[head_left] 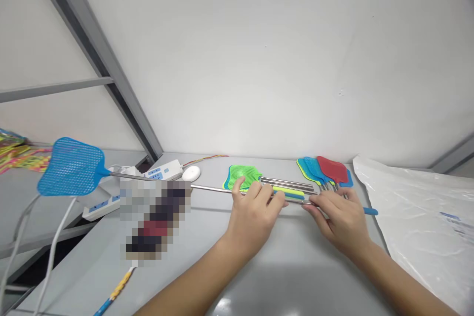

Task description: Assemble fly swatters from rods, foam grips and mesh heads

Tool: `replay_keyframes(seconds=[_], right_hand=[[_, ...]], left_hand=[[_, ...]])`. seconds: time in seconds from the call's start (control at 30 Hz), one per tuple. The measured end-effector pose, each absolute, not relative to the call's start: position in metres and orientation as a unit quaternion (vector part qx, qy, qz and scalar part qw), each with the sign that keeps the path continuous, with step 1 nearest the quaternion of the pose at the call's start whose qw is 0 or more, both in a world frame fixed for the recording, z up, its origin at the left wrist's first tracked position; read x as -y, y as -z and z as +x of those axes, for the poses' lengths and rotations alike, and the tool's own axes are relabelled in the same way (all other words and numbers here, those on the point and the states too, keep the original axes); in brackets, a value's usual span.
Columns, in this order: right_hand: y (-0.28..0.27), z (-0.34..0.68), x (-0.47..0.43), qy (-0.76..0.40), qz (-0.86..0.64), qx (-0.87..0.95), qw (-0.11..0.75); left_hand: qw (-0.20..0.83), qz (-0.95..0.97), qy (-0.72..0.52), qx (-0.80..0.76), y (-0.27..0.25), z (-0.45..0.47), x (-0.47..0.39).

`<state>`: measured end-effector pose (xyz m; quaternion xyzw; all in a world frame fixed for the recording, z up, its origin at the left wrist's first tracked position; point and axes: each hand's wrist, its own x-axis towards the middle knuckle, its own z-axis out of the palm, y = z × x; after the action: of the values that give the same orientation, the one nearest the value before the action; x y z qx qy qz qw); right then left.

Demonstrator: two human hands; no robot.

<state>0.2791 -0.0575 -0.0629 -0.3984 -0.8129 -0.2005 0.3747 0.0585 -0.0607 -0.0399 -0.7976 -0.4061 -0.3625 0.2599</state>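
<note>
A long fly swatter with a blue mesh head (72, 168) and a thin metal rod stretches across the table, its head out past the left side. My left hand (255, 207) is closed around the rod near the middle. Farther right along the same swatter, my right hand (340, 212) grips it close to the blue handle, whose end (370, 211) sticks out beyond the fingers. Behind my left hand lies a stack of swatters with a green head (244, 176) on top. Another fanned pile with a red swatter head (332, 169) rests behind my right hand.
A white plastic bag (425, 207) covers the table's right side. Toward the left are power strips (165, 171), a round white object (191, 174) and a blurred-out item with a yellow-and-blue cable (120, 284). A white wall (277, 59) stands behind the table.
</note>
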Motion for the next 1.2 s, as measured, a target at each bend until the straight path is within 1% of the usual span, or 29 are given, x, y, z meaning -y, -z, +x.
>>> replay_keyframes(seconds=[0.17,0.4,0.83,1.0,1.2], right_hand=[[0.06,0.279,0.056,0.203,-0.412,0.815,0.353],[0.045,0.283,0.055,0.251,-0.409,0.811,0.335],[0.05,0.322,0.042,0.281,-0.43,0.798,0.315],[0.05,0.325,0.041,0.266,-0.43,0.804,0.314],[0.052,0.304,0.048,0.261,-0.438,0.792,0.335]], left_hand=[[0.263,-0.805,0.347,0.402,0.036,0.054,0.054],[0.303,-0.801,0.336,0.393,0.028,0.039,0.045],[0.361,-0.782,0.313,0.4,0.015,0.004,0.033],[0.334,-0.795,0.307,0.403,0.021,0.005,0.033],[0.316,-0.798,0.319,0.402,0.025,0.019,0.037]])
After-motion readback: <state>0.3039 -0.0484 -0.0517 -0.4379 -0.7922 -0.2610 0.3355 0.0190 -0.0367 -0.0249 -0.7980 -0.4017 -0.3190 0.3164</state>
